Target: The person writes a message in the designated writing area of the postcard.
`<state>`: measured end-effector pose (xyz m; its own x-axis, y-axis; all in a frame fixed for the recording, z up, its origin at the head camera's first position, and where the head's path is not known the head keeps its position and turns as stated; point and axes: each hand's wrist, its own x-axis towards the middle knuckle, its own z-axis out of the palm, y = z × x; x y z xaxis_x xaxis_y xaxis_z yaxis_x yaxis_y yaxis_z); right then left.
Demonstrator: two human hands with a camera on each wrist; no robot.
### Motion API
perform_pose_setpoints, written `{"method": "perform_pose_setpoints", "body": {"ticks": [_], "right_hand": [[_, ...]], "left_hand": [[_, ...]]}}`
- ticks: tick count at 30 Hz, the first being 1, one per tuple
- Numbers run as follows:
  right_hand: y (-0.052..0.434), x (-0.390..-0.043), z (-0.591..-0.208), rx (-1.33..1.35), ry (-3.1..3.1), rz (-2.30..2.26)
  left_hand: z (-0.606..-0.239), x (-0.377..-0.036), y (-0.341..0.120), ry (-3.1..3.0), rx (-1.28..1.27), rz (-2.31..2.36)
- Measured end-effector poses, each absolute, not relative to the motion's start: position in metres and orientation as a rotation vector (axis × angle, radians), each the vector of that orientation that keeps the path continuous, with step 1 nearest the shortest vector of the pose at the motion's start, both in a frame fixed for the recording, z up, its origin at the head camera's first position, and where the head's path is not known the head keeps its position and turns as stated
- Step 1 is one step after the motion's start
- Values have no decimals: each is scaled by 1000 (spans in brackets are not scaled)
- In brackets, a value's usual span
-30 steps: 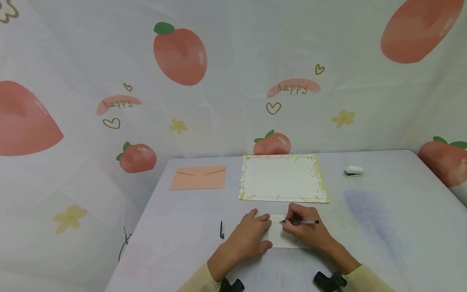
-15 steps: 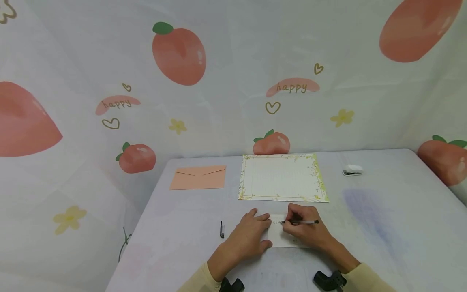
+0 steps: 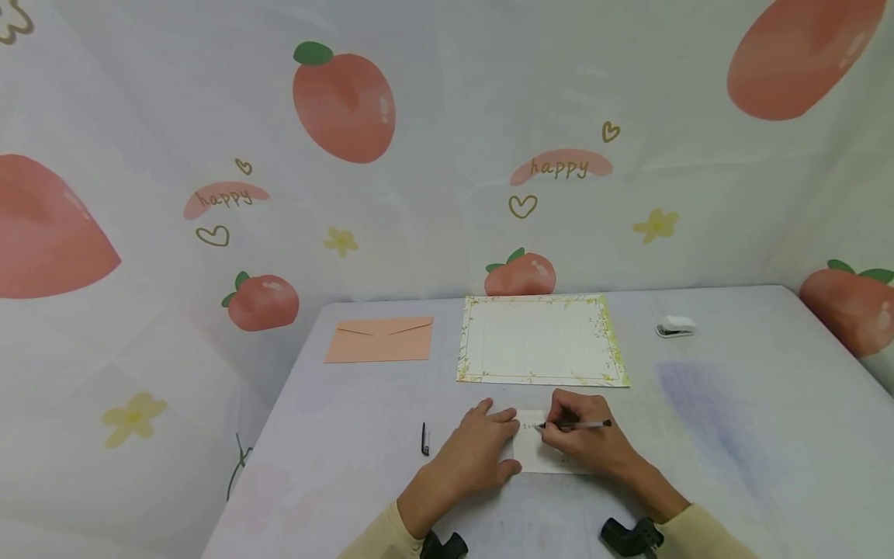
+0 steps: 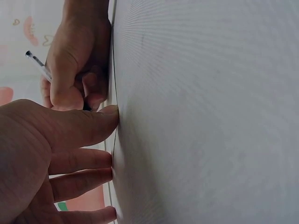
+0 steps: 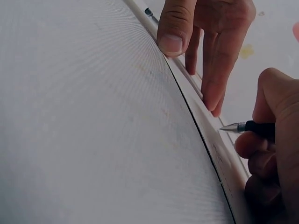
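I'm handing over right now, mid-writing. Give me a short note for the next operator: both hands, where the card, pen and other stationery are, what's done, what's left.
Left hand: fingers flat, pressing the left edge of the small white card to hold it on the table.
Right hand: grips the pen, tip on the card's top line.
Elsewhere: pen cap left of the left hand; bordered letter sheet beyond the card; peach envelope at far left; small white object at far right.
Done: a little writing on the card's top line, too small to read.
Left: probably the rest of the card; the letter sheet looks unwritten, and the envelope lies apart, untouched.
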<state>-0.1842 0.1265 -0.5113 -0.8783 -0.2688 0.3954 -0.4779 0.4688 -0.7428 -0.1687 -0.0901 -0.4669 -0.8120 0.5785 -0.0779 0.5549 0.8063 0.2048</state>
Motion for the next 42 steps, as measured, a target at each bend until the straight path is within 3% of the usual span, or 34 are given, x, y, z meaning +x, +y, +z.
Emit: {"method": "perform_pose_setpoints", "body": {"ticks": [27,42], "right_hand": [[130,-190,-518,585,-2400,1451],[147,-184,-512,462,-2467,1768]], "left_hand": [[-466,-169,-91,2854,892,256],[-466,-169,-89,2845,895,248]]}}
